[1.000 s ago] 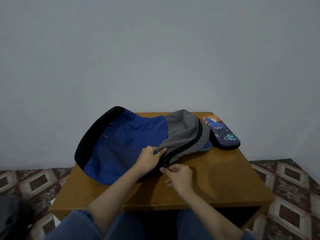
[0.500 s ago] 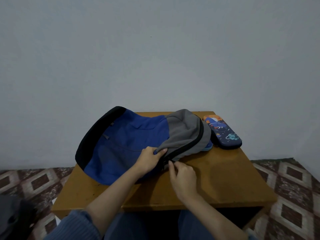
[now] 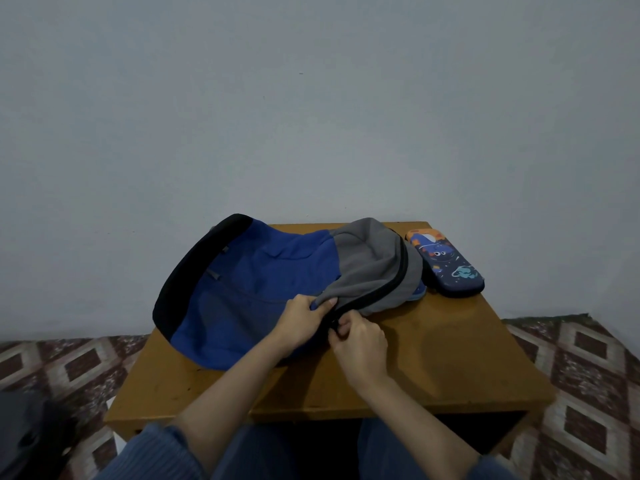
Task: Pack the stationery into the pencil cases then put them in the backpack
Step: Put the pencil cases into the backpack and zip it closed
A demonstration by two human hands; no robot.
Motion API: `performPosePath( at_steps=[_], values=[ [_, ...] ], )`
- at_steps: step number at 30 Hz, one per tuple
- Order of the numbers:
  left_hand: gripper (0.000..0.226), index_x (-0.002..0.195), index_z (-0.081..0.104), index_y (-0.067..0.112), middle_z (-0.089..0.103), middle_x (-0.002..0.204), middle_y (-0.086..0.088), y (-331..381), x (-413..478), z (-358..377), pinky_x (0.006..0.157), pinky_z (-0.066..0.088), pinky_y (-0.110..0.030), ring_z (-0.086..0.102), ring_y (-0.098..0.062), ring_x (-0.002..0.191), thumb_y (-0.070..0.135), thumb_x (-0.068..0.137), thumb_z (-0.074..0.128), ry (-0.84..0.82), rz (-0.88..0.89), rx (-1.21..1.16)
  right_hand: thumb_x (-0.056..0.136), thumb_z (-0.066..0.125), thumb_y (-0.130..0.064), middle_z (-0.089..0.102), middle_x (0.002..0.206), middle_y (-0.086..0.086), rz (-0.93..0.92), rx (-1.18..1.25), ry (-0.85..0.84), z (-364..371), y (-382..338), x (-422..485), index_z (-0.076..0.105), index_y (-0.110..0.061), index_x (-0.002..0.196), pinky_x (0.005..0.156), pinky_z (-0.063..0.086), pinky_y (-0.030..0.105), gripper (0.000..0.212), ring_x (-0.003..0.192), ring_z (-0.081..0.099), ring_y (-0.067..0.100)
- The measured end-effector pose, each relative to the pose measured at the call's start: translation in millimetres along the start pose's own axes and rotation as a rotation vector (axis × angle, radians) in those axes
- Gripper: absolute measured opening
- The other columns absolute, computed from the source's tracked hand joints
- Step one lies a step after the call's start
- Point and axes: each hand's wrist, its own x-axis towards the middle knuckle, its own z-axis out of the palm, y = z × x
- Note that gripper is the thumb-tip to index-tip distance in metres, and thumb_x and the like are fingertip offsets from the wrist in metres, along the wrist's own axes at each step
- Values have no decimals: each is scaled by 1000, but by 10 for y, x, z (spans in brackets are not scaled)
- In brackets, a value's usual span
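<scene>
A blue, grey and black backpack (image 3: 263, 285) lies flat on the small wooden table (image 3: 450, 355). My left hand (image 3: 301, 320) pinches the grey flap's edge near the zipper's near end. My right hand (image 3: 360, 341) is closed on the zipper pull at that same spot. The black zipper line (image 3: 388, 289) curves up over the grey part and looks closed. A dark blue space-print pencil case (image 3: 446, 268) rests on the table to the right of the backpack. A light blue object (image 3: 417, 292) peeks out from under the grey flap.
The table stands against a plain grey wall (image 3: 311, 116). Patterned floor tiles (image 3: 588, 375) surround it. A dark object (image 3: 24, 434) sits at the lower left on the floor. My knees are under the table's front edge.
My right hand has closed its fingers onto the zipper pull at the near end of the zipper. My left hand keeps holding the grey flap in place.
</scene>
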Motion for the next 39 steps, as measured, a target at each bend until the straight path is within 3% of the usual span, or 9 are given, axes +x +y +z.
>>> performPosePath(
  at_steps=[9,14,20,23,28,31,35,37,39],
  values=[
    [33,64,54,17,58,61,2,19,-40,-44,48,39,-11,51,0,48,30,94,52,-34,31,-16,85,61,-6,62,90,10,-28,38,129,77,112,-54,67,-2,90,62,40,23,8,74,61,22],
    [19,85,69,13,71,84,-8,-26,-60,-77,74,52,-32,65,-16,77,31,87,61,-78,90,33,86,57,-15,46,74,-5,-92,91,271,-22,193,-70,58,-7,72,48,28,5,16,54,35,-7],
    [31,62,54,21,52,62,4,22,-114,43,56,32,-28,43,-10,59,38,69,78,29,245,390,81,59,-13,40,69,-12,-208,67,332,-193,261,14,57,-9,66,56,30,-4,16,54,40,-11],
    [26,71,57,19,54,65,5,55,-107,53,58,33,-27,47,-12,63,39,76,72,132,273,485,82,66,-6,43,69,-10,-203,8,351,-281,281,129,59,-9,68,47,31,3,15,51,31,-10],
    [20,83,60,19,50,70,7,-235,-122,-374,68,30,-26,47,-13,71,39,85,63,227,275,769,90,59,-11,50,72,4,-6,32,389,-651,471,539,59,-2,76,50,29,21,17,59,42,15],
    [21,95,65,18,64,84,0,-477,-154,-703,74,32,-29,56,-19,81,37,87,61,260,193,919,91,57,-15,56,81,9,29,6,336,-669,462,602,61,0,81,58,31,24,18,69,45,15],
    [11,94,62,17,62,85,-1,-616,-171,-1110,64,37,-26,55,-16,76,25,86,61,197,-94,949,87,63,-14,53,72,-2,-195,30,114,-442,225,428,64,-6,76,55,28,13,14,60,42,3],
    [37,113,57,17,60,116,-3,-579,-162,-1205,79,45,-28,56,-18,100,24,79,69,66,-140,911,84,66,-14,50,69,-6,-293,65,25,-366,119,364,64,-7,74,54,27,9,13,57,40,-3],
    [84,141,36,18,40,143,1,-365,-216,-1146,105,34,-32,38,-19,131,31,70,79,-44,-56,711,84,67,-17,51,69,-8,-342,97,-36,-305,2,334,66,-9,74,54,29,8,13,57,42,-4]
  ],
)
